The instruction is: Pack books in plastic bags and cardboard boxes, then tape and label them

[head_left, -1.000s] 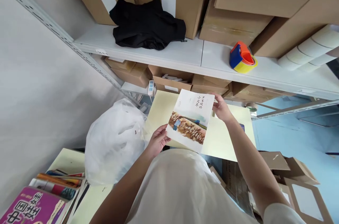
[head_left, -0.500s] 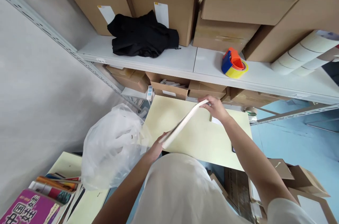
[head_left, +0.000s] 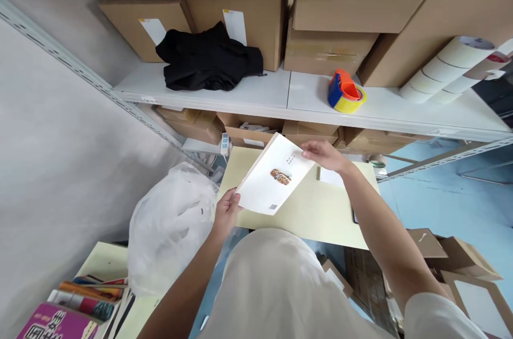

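A thin white book (head_left: 266, 189) with a small picture on its cover is held tilted above the pale yellow table (head_left: 316, 216). My left hand (head_left: 227, 210) grips its lower left corner, thumb on top and fingers underneath. At the upper right edge, my right hand (head_left: 324, 155) has its fingers closed on the book's side; the fingers under it are hidden. Beyond my right hand, a white paper or pad (head_left: 331, 176) lies on the table.
Left of the table bulges a white plastic bag (head_left: 170, 227), with stacked books (head_left: 60, 320) below it. A shelf (head_left: 272, 96) across the front carries cardboard boxes (head_left: 236, 18), a black garment (head_left: 210, 58), a tape dispenser (head_left: 347, 92) and label rolls (head_left: 447, 69). Open cartons (head_left: 460, 259) stand lower right.
The book has turned from nearly edge-on to showing its white cover up towards me. My left hand has moved slightly left and up, and the right hand now holds the book's side edge.
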Demonstrator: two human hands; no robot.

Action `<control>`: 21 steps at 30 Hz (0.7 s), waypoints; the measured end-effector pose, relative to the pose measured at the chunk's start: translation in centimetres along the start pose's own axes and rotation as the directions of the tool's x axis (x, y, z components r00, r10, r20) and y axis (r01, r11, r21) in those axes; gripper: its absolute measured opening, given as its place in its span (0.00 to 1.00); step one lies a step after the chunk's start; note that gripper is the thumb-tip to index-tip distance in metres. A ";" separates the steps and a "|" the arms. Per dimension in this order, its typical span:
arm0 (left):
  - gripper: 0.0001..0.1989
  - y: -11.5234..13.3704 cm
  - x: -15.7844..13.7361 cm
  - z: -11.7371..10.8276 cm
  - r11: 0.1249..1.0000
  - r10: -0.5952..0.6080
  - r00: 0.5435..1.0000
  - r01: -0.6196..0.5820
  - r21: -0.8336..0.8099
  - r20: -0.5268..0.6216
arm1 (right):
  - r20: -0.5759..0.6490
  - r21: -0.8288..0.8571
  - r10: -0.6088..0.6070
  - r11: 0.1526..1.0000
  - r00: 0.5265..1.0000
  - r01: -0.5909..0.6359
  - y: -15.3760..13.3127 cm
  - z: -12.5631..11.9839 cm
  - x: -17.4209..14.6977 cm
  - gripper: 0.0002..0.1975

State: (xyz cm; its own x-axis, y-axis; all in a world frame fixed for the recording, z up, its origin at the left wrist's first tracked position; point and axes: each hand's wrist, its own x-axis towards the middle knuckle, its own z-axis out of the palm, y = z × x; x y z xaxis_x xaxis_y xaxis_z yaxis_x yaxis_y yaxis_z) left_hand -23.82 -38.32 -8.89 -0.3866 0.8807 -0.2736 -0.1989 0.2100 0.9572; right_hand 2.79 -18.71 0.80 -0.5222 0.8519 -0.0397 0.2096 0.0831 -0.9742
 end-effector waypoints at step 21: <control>0.22 -0.4 -1.1 0.6 0.981 -0.154 0.975 0.170 -0.092 0.162 | -0.463 0.195 0.024 0.978 0.886 0.075 2.2 0.6 -1.4 0.18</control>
State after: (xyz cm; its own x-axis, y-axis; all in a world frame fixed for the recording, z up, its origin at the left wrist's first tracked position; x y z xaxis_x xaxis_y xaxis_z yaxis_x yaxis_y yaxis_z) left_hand -22.81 -39.17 -8.87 -0.2006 0.8949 -0.3986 -0.3441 0.3166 0.8840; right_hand 3.54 -20.04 -1.40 -0.0745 0.9962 0.0442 0.0044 0.0447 -0.9990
